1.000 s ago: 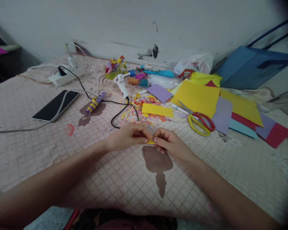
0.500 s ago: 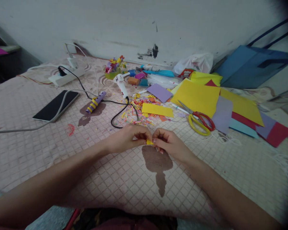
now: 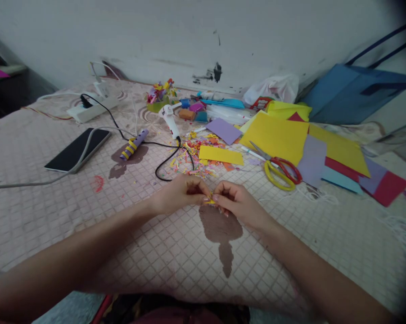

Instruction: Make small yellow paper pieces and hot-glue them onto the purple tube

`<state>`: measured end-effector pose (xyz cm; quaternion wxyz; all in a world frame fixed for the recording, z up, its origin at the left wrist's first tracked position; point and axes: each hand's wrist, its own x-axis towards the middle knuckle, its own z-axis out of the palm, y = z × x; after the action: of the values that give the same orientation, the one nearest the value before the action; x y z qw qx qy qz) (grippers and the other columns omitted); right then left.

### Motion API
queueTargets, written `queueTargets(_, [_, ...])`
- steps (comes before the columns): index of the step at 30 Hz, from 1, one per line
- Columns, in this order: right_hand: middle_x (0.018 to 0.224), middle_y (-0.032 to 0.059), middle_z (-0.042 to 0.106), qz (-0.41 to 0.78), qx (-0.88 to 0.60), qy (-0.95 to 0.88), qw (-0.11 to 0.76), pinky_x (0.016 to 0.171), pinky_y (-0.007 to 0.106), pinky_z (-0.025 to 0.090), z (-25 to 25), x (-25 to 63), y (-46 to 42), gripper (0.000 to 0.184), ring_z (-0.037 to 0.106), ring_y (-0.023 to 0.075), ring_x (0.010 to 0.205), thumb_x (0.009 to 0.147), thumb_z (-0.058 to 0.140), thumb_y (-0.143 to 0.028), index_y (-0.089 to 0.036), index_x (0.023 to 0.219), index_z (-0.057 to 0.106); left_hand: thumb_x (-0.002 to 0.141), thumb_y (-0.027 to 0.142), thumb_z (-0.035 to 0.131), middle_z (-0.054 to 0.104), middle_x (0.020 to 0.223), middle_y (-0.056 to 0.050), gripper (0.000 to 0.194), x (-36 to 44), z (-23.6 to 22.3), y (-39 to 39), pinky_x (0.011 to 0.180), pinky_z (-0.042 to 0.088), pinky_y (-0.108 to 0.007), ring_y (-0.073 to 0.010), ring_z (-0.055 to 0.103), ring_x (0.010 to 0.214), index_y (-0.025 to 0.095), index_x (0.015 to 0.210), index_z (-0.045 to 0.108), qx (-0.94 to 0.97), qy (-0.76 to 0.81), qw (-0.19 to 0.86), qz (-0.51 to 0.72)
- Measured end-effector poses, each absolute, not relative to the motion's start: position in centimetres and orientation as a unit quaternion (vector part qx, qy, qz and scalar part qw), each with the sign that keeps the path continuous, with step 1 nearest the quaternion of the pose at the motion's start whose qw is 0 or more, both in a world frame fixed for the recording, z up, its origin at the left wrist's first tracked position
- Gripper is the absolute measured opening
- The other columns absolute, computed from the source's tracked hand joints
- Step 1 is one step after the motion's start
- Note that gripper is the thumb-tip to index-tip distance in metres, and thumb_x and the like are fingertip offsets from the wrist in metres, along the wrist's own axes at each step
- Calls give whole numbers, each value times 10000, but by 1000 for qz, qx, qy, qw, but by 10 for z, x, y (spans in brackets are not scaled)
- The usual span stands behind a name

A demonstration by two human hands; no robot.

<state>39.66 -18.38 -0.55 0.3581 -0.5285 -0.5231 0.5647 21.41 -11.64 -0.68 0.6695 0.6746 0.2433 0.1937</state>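
Observation:
A small piece of yellow paper (image 3: 209,202) is pinched between my two hands, just above the patterned tablecloth (image 3: 176,256). My left hand (image 3: 182,194) grips its left side with thumb and forefinger. From the right, my right hand (image 3: 235,200) pinches it too, the fingertips of both hands almost touching. Most of the piece is hidden by the fingers. Beyond the hands, a yellow paper strip (image 3: 221,155) lies on a heap of coloured paper scraps (image 3: 189,157). To the right rest scissors (image 3: 279,172) with red and yellow handles.
A white glue gun (image 3: 169,120) with a black cord lies past the scraps. At left are a purple-and-yellow paper roll (image 3: 134,145), a black phone (image 3: 78,149) and a power strip (image 3: 91,108). Coloured paper sheets (image 3: 277,135) and a blue bag (image 3: 354,94) occupy the right.
The fingertips have drawn closer together, and less of the yellow paper shows between them; it now appears as a thin sliver. The view has shifted very slightly.

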Motion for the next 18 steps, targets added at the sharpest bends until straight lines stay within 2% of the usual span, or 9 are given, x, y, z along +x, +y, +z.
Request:
queueTargets(5, [598,-54,485,562,-530,-521,362,435,203,349,-5,397,-184,227,426,62,460,778,616,-363,-194,699,487,714,253,716,666,726,-26,190,215,-11,-118,658,487,-235,-94,606,663,107,778,614,597,275,729,189])
queueTargets(18, [592,-53,488,561,-536,-510,372,433,198,351,-7,396,-184,233,434,63,463,775,631,-375,-191,708,505,734,222,684,653,682,-7,147,218,-9,-122,623,491,-219,-77,596,621,104,767,602,568,334,725,200])
